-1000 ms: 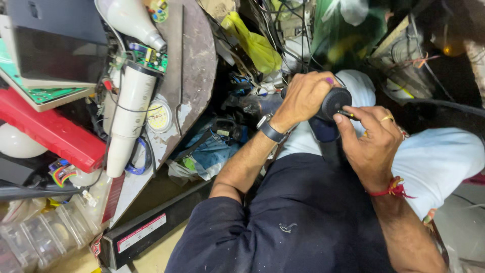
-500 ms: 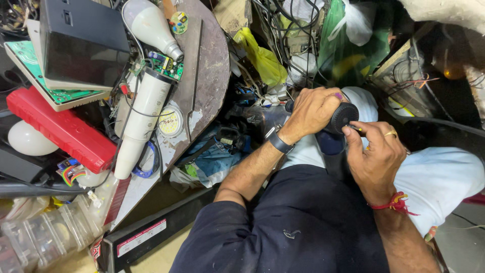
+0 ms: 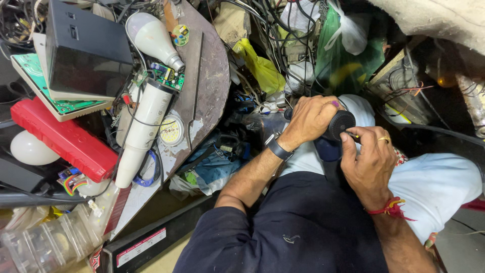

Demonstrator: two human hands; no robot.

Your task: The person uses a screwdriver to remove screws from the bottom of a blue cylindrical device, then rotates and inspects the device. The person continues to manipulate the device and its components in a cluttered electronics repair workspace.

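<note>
1. We are gripping a black round-ended device (image 3: 337,126) in our left hand (image 3: 309,119), fingers wrapped over its top, above our lap.
2. We are pinching the device's right edge with our right hand (image 3: 368,161), fingertips closed on it.
3. We are sitting beside a cluttered bench (image 3: 204,96) bearing a white bulb (image 3: 151,38) and a red case (image 3: 63,136).

Both forearms reach forward over the lap, and the 2 hands meet. The left hand (image 3: 310,119) curls shut, knuckles up. The right hand (image 3: 368,162) bends beside it, fingertips (image 3: 348,137) seemingly pinching, though partly hidden.
</note>
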